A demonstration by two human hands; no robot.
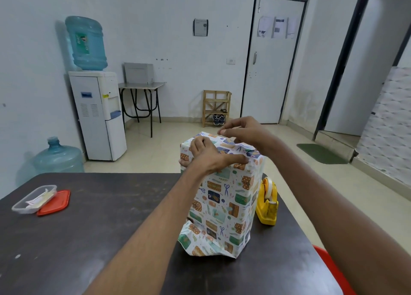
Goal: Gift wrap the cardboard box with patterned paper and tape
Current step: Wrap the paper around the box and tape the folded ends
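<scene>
A clear container (33, 199) touches a red lid (54, 202); water dispenser (97, 114) stands beyond.

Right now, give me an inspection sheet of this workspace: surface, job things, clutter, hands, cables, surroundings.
Surface: dark table, scuffed.
Job's things: box upright, papered, bottom paper still loose; tape dispenser to its right.
Clutter: tub with red lid beside it.
Hands: left hand grips the box top; right hand pinches above it, contents unclear.
Cables: nothing seen.
Surroundings: water cooler, bottle on the floor, door, rack.
</scene>
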